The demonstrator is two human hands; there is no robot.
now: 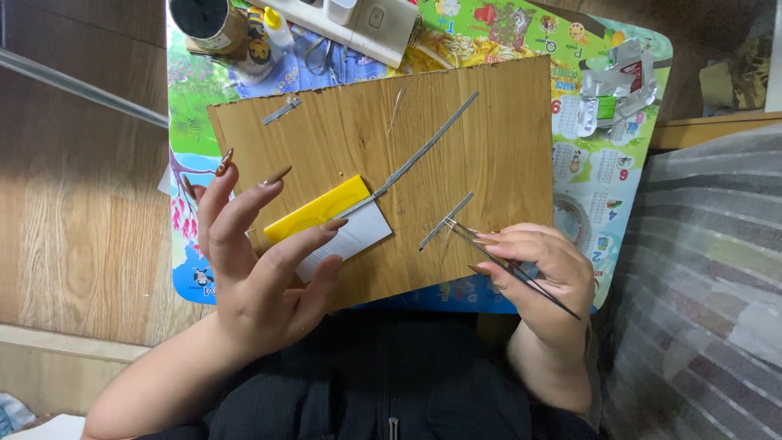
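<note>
Right hand (542,273) pinches dark tweezers (509,265), tips touching short grey strip (446,221) on wooden board (489,155). Left hand (252,253) hovers with fingers spread, holding nothing, just over yellow-and-white card (330,224). Long grey strip (428,147) lies diagonal mid-board, small strip (282,111) near top left corner. Colourful mat (607,163) underneath.

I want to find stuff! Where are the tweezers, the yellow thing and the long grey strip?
tweezers (511,267): head view, on the thin dark arms beside the right hand's fingers.
yellow thing (316,210): head view, middle of its flat yellow top.
long grey strip (428,147): head view, midway along the strip on the board.
</note>
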